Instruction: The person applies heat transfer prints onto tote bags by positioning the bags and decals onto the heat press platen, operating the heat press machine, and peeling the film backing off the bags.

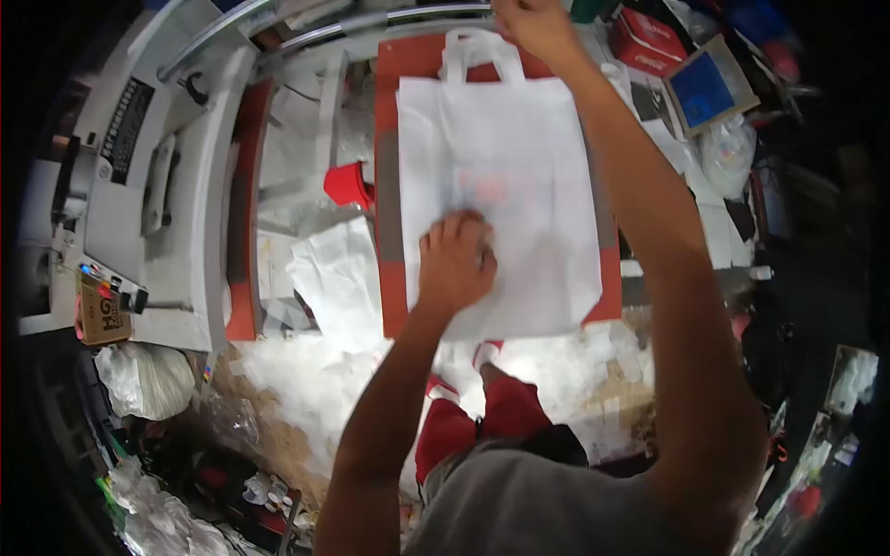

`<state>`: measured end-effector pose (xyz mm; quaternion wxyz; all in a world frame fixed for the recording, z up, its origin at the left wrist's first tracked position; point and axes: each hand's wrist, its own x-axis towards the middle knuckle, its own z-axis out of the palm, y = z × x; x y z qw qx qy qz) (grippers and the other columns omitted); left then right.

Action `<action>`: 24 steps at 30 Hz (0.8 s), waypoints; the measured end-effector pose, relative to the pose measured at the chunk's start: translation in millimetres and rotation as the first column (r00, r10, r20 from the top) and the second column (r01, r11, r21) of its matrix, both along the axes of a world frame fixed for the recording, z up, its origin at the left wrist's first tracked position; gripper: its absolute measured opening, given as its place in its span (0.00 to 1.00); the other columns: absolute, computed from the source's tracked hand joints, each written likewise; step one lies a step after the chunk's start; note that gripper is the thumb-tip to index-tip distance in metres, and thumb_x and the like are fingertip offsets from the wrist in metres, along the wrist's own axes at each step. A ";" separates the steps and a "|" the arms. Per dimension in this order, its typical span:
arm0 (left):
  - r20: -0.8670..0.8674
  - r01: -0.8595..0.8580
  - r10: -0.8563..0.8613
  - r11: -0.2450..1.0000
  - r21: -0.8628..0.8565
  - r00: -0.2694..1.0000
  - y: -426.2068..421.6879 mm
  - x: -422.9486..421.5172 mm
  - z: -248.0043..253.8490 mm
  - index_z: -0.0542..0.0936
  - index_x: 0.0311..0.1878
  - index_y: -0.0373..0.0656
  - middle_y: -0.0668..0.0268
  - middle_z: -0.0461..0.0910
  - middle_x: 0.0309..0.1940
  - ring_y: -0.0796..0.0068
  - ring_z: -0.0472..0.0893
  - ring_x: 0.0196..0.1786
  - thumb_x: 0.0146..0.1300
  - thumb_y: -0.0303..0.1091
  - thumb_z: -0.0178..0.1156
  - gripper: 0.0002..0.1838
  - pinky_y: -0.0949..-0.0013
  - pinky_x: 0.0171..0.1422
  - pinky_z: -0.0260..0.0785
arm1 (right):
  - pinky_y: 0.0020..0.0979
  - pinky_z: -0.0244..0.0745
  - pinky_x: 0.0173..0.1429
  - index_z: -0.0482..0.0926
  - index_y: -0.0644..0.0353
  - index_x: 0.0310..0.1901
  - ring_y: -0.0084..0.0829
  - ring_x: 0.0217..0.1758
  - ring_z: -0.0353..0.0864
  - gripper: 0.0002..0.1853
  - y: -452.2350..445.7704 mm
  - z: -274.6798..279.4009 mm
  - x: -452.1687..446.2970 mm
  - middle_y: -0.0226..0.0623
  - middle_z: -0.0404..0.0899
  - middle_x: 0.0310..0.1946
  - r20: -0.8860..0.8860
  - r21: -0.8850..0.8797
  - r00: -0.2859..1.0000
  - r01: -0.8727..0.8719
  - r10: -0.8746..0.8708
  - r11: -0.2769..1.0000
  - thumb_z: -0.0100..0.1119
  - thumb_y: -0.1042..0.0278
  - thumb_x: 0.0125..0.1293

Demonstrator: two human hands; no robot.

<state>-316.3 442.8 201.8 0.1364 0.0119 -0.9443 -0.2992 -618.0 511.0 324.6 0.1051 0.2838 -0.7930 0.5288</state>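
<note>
A white bag (538, 269) with two loop handles lies flat on a red board (393, 296), its handles toward the far edge. Faint reddish print shows near its middle. My left hand (456, 259) rests on the bag left of centre, its fingers bent; whether anything is under them is hidden. My right hand (538, 26) is raised past the board's far right corner, beside the bag's handles. Its fingers are curled and cut off by the top edge of the view, so what they hold, if anything, cannot be made out.
A red container (347, 184) and white fabric (338, 278) are left of the board. Further left stands a grey machine frame (190, 204) with a second red board (246, 213). A red box (646, 43) and a blue-faced frame (702, 91) sit at the back right.
</note>
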 end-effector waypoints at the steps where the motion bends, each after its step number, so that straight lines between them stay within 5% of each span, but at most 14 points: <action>1: -0.056 0.044 -0.039 0.994 0.097 0.998 -2.7 7.2 -8.4 0.76 0.48 0.44 0.59 0.75 0.52 0.54 0.73 0.60 0.56 0.28 0.58 0.15 0.52 0.63 0.63 | 0.25 0.74 0.46 0.81 0.62 0.38 0.21 0.36 0.80 0.21 21.3 11.9 47.8 0.32 0.81 0.26 0.162 -0.023 0.984 -0.066 0.069 0.998 0.52 0.50 0.70; 3: -0.022 -0.024 0.045 0.820 0.572 0.999 -14.2 19.0 35.2 0.77 0.50 0.42 0.57 0.77 0.51 0.55 0.77 0.57 0.62 0.24 0.56 0.13 0.58 0.62 0.67 | 0.26 0.72 0.40 0.79 0.63 0.38 0.22 0.33 0.77 0.10 88.0 33.1 162.7 0.32 0.79 0.29 0.105 0.099 0.955 -0.289 0.279 0.952 0.52 0.65 0.70; 6: -0.177 -0.058 0.183 0.835 0.547 0.967 -55.8 69.5 50.7 0.75 0.52 0.37 0.58 0.78 0.50 0.65 0.78 0.54 0.69 0.25 0.51 0.11 0.66 0.61 0.69 | 0.28 0.73 0.43 0.80 0.60 0.39 0.23 0.35 0.78 0.09 168.2 -20.2 329.5 0.30 0.80 0.31 0.712 -0.190 0.403 -0.677 0.574 0.711 0.54 0.64 0.72; 7: -0.166 -0.077 0.221 0.789 0.609 0.961 -67.9 99.5 53.0 0.75 0.52 0.36 0.59 0.78 0.49 0.69 0.77 0.54 0.70 0.26 0.51 0.10 0.67 0.61 0.69 | 0.27 0.73 0.41 0.80 0.59 0.40 0.21 0.34 0.78 0.10 171.7 -44.0 377.3 0.31 0.80 0.29 0.895 -0.260 0.133 -0.619 0.425 0.741 0.55 0.61 0.72; 9: -0.062 -0.180 0.308 0.695 0.696 0.949 -92.9 167.5 15.7 0.73 0.53 0.33 0.60 0.78 0.49 0.74 0.76 0.54 0.72 0.27 0.50 0.11 0.69 0.60 0.69 | 0.31 0.76 0.43 0.81 0.57 0.38 0.23 0.33 0.79 0.10 185.8 -126.8 468.2 0.33 0.80 0.29 0.998 -0.031 -0.068 -0.467 -0.001 0.884 0.56 0.61 0.70; 11: 0.120 -0.325 0.334 0.669 0.669 0.935 -113.0 250.7 -55.1 0.74 0.52 0.36 0.60 0.79 0.47 0.72 0.80 0.49 0.71 0.27 0.50 0.10 0.70 0.55 0.72 | 0.33 0.79 0.44 0.81 0.59 0.37 0.29 0.34 0.82 0.09 205.7 -219.4 540.7 0.36 0.82 0.30 0.971 0.174 0.220 -0.407 -0.089 0.897 0.57 0.63 0.67; 13: 0.389 -0.478 0.326 0.780 0.404 0.861 -114.1 339.3 -97.3 0.74 0.51 0.38 0.56 0.81 0.43 0.66 0.83 0.44 0.70 0.27 0.51 0.09 0.67 0.48 0.76 | 0.35 0.80 0.46 0.81 0.57 0.38 0.39 0.35 0.84 0.08 218.5 -306.8 586.5 0.42 0.83 0.33 0.927 0.279 0.333 -0.302 -0.173 0.912 0.57 0.63 0.65; 14: 0.471 -0.494 0.321 0.813 0.308 0.822 -114.6 394.3 -128.5 0.75 0.50 0.38 0.53 0.81 0.41 0.61 0.84 0.42 0.69 0.29 0.52 0.10 0.64 0.45 0.77 | 0.39 0.80 0.47 0.81 0.55 0.37 0.44 0.39 0.85 0.07 188.8 -286.5 572.0 0.45 0.84 0.35 0.877 0.418 0.358 -0.235 -0.321 0.878 0.57 0.63 0.64; 15: 0.539 -0.490 0.315 0.844 0.217 0.781 -112.1 448.0 -159.5 0.75 0.50 0.39 0.50 0.82 0.39 0.57 0.85 0.41 0.69 0.31 0.53 0.10 0.61 0.42 0.77 | 0.39 0.79 0.44 0.80 0.58 0.35 0.42 0.37 0.85 0.09 189.7 -340.3 574.7 0.46 0.83 0.31 0.702 0.556 0.633 -0.203 -0.325 0.806 0.58 0.62 0.63; 17: 0.674 -0.557 0.341 0.821 0.127 0.656 -95.2 546.4 -195.3 0.75 0.49 0.39 0.46 0.81 0.38 0.52 0.84 0.42 0.67 0.38 0.55 0.13 0.57 0.41 0.77 | 0.41 0.79 0.45 0.80 0.57 0.36 0.47 0.40 0.84 0.12 171.7 -377.6 539.5 0.46 0.84 0.33 0.611 0.592 0.731 -0.168 -0.303 0.789 0.61 0.56 0.61; 19: 0.905 -0.653 0.222 0.754 0.077 0.363 -81.1 620.4 -197.9 0.76 0.48 0.39 0.47 0.81 0.39 0.51 0.84 0.41 0.66 0.41 0.56 0.15 0.55 0.43 0.77 | 0.41 0.78 0.44 0.80 0.59 0.39 0.45 0.38 0.83 0.14 150.0 -423.4 493.2 0.43 0.82 0.32 0.408 0.710 0.847 -0.059 -0.342 0.702 0.65 0.57 0.59; 21: 0.939 -0.646 0.227 0.763 -0.006 0.259 -65.3 750.9 -254.6 0.77 0.44 0.40 0.49 0.82 0.37 0.54 0.84 0.41 0.65 0.42 0.57 0.14 0.54 0.46 0.76 | 0.45 0.76 0.45 0.79 0.62 0.41 0.50 0.39 0.79 0.19 135.4 -449.8 446.9 0.47 0.79 0.32 0.112 0.670 0.947 0.152 -0.302 0.727 0.67 0.55 0.56; 23: 0.939 -0.660 0.183 0.749 0.060 0.292 -48.6 769.9 -220.6 0.78 0.41 0.38 0.51 0.83 0.34 0.55 0.84 0.40 0.64 0.42 0.58 0.14 0.54 0.47 0.75 | 0.43 0.77 0.48 0.78 0.63 0.45 0.48 0.41 0.81 0.27 118.1 -453.3 416.7 0.50 0.80 0.36 -0.207 0.741 0.910 0.385 -0.358 0.551 0.73 0.51 0.50; 24: 0.943 -0.659 0.174 0.749 0.060 0.283 -45.5 796.0 -227.8 0.78 0.41 0.38 0.51 0.83 0.34 0.55 0.84 0.40 0.64 0.42 0.58 0.14 0.54 0.47 0.75 | 0.44 0.77 0.51 0.77 0.64 0.47 0.49 0.44 0.81 0.31 112.9 -456.2 408.5 0.52 0.80 0.39 -0.152 0.793 0.896 0.363 -0.418 0.489 0.74 0.49 0.48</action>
